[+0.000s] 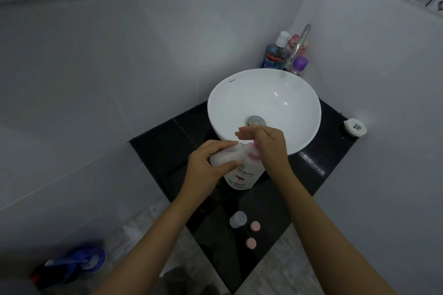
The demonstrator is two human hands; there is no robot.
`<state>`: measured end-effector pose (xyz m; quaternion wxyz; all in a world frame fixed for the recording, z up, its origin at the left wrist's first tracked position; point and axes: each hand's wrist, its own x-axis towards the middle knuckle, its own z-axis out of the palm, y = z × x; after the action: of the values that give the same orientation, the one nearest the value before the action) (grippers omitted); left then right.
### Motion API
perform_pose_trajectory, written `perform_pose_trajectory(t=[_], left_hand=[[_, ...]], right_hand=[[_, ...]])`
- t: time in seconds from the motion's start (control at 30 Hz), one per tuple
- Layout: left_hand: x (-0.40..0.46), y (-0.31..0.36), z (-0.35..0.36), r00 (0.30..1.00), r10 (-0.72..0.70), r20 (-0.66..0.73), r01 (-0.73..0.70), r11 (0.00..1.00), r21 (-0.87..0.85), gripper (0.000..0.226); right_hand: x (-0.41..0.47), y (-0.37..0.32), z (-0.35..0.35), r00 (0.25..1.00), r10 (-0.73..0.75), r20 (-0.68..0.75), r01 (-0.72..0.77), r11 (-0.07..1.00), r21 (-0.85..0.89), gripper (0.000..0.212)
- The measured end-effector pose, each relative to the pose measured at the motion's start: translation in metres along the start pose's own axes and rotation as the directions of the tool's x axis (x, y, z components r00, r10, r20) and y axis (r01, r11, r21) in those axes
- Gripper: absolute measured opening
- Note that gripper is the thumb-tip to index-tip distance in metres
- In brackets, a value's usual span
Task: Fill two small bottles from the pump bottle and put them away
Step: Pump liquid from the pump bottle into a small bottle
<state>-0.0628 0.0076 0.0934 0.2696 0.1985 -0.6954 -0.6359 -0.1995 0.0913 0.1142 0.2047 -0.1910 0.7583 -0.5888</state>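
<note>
A white pump bottle (244,175) with a pink pump head stands on the black counter (163,141) in front of the sink. My left hand (206,163) grips a small translucent bottle (226,154) lying sideways, its mouth at the pink nozzle. My right hand (266,143) rests flat on top of the pump head, fingers extended to the left. Nearer me on the counter stands a second small bottle (238,219), with two pink caps (255,225) (251,243) beside it.
A white bowl sink (239,88) sits behind the pump bottle, its chrome tap (298,45) at the back corner among a mouthwash bottle (275,54) and a purple-capped bottle (299,64). A white round container (354,127) lies at the counter's right edge. A blue object (76,261) lies on the floor.
</note>
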Motion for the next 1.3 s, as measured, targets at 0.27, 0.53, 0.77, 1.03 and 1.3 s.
perform_pose_trajectory(t=[0.27, 0.53, 0.77, 1.03, 1.3], left_hand=[[0.000, -0.005, -0.001, 0.999, -0.032, 0.004, 0.032, 0.999, 0.014, 0.038], [0.004, 0.002, -0.001, 1.000, -0.008, 0.006, 0.008, 1.000, -0.023, 0.039], [-0.001, -0.004, 0.000, 0.998, -0.062, 0.009, 0.062, 0.998, -0.013, 0.037], [0.004, 0.002, -0.002, 0.997, -0.056, 0.049, 0.059, 0.996, -0.073, 0.040], [0.001, -0.005, -0.001, 0.997, -0.071, 0.019, 0.071, 0.997, -0.010, 0.039]], right_hand=[[-0.004, 0.013, 0.007, 0.997, 0.071, -0.019, -0.071, 0.997, -0.019, 0.034], [0.000, 0.003, 0.003, 0.998, 0.008, -0.057, -0.006, 0.999, 0.048, 0.037], [-0.007, 0.016, 0.010, 0.997, 0.016, -0.080, -0.014, 1.000, 0.023, 0.039], [-0.007, 0.005, 0.005, 0.973, -0.178, -0.145, 0.177, 0.984, -0.022, 0.035], [-0.014, 0.019, 0.011, 0.984, -0.123, -0.127, 0.124, 0.992, 0.001, 0.037]])
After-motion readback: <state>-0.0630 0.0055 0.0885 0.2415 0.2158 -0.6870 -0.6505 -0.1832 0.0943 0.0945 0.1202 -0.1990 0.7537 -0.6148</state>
